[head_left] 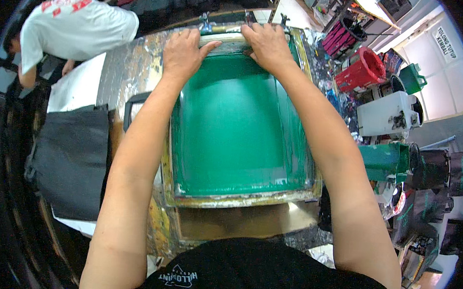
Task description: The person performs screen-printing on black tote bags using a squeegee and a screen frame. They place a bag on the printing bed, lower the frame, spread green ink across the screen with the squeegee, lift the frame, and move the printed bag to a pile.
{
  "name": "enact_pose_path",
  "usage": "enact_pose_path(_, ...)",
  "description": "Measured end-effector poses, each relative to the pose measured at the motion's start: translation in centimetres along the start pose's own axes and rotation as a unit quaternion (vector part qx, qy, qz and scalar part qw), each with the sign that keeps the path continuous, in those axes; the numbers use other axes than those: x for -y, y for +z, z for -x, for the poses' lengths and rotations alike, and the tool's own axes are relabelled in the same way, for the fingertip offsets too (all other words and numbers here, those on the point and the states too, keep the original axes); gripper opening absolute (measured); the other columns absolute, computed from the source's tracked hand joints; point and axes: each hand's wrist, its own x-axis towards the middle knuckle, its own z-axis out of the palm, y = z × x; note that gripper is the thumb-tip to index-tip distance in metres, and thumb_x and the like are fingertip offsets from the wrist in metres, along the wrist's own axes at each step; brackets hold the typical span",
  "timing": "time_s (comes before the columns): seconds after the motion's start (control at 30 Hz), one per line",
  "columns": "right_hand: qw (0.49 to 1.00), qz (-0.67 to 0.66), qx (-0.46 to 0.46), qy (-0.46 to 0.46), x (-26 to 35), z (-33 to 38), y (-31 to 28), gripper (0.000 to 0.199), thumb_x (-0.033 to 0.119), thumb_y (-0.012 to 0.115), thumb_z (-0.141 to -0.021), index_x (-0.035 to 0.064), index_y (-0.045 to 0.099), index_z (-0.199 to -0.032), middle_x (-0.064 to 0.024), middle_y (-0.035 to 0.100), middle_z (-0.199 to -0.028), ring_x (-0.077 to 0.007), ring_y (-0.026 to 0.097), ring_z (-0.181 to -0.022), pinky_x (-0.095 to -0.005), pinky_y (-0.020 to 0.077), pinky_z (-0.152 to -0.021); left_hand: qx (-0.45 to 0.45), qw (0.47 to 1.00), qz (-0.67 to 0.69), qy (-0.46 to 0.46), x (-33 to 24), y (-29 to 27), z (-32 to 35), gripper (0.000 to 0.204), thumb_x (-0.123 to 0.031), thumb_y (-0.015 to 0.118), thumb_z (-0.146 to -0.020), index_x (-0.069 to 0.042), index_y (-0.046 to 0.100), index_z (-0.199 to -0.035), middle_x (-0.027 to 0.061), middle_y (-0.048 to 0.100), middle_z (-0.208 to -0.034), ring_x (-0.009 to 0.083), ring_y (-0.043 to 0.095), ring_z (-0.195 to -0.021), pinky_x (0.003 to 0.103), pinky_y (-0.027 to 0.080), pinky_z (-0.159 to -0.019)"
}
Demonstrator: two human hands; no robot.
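A printing screen [243, 200] lies before me, its framed mesh coated with green ink [233, 123]. At the screen's far end, a squeegee [223, 43] with a pale, ink-stained handle spans crosswise. My left hand [183, 55] grips its left part, thumb along the near side. My right hand [268, 46] is curled over the right part, fingers on the far side. Both arms reach out straight along the screen's sides. The squeegee's blade edge is hidden in shadow and ink.
Metal clamps [284, 20] stand behind the screen. Black fabric [72, 157] lies to the left, near a person in a white shirt [84, 29]. On the right are a red bucket [361, 70], a white container [386, 113] and a green ink container [383, 161].
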Motion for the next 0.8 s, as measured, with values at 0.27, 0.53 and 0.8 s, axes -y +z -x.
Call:
enact_pose_path(0.27,0.999,-0.034,0.015,-0.006,7.2,11.8,-8.9,0.023,0.015,0.062,-0.091,0.0177,0.063,-0.114,-0.0044,0.066,-0.097,-0.0259,0.065,-0.095,-0.046,0.046,-0.081,0.002,0.999,0.012,0.032,-4.4,-10.1,11.3,0.057,-0.064,0.074,-0.084,-0.009,0.06,-0.08,0.0082,0.058,-0.078,0.0294,0.059,-0.072,0.04,0.05,-0.064)
enact_pose_path(0.53,0.995,-0.058,0.081,0.005,13.6,23.5,-18.4,0.026,0.015,0.068,-0.085,0.0174,0.063,-0.111,-0.0038,0.06,-0.094,-0.0248,0.06,-0.091,-0.0443,0.0427,-0.079,0.041,0.998,0.036,0.043,-9.9,-20.4,22.4,0.061,-0.068,0.074,-0.08,-0.011,0.053,-0.075,0.0059,0.048,-0.074,0.0259,0.051,-0.068,0.04,0.043,-0.06)
enact_pose_path(0.8,0.986,-0.086,0.139,0.02,14.0,23.9,-20.0,0.048,0.018,0.08,-0.078,0.0178,0.063,-0.124,-0.0058,0.059,-0.101,-0.0257,0.058,-0.099,-0.0458,0.0407,-0.088,0.046,0.986,0.16,0.026,-9.1,-22.8,23.3,0.071,-0.063,0.082,-0.077,-0.006,0.064,-0.116,0.0126,0.058,-0.107,0.0342,0.058,-0.1,0.049,0.047,-0.089)
